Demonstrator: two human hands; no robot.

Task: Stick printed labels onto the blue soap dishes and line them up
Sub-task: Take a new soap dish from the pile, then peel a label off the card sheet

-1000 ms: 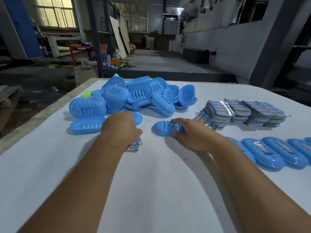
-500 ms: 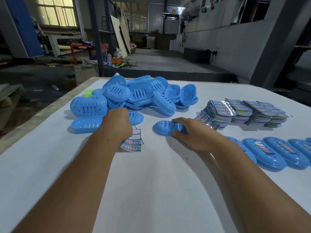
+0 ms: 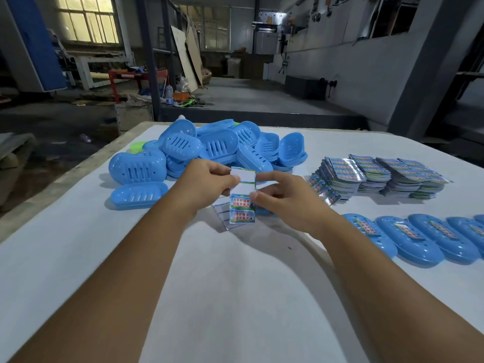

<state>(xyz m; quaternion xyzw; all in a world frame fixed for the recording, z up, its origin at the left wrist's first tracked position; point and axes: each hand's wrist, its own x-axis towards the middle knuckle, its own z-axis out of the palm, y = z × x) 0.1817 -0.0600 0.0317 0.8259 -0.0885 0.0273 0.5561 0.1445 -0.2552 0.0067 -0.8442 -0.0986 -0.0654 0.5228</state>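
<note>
Both hands are raised above the white table [image 3: 78,258], meeting over a strip of printed labels [image 3: 242,197] held upright between them. The left hand [image 3: 207,184] grips the strip's upper part, thumb laid across the blank white sections at its top, fingers curled behind. The right hand [image 3: 282,197] pinches the strip's right edge at the upper printed label, thumb in front, forefinger extended above toward the strip's top; whether a label is being peeled loose cannot be told. The strip's lower two sections carry red lettering on a green and blue ground. Just behind the strip's lower end lies a lined backing sheet [image 3: 222,213] on the table, and a blue dish edge [image 3: 264,212] shows to the strip's right, mostly hidden by the right hand. Beyond the strip stands a loose heap of unlabelled blue soap dishes [image 3: 209,148]. Right of the strip, farther back, sit stacks of label sheets [image 3: 379,176]. Right of the strip and nearer the viewer, a row of labelled dishes [image 3: 419,237] lies side by side, touching.
</note>
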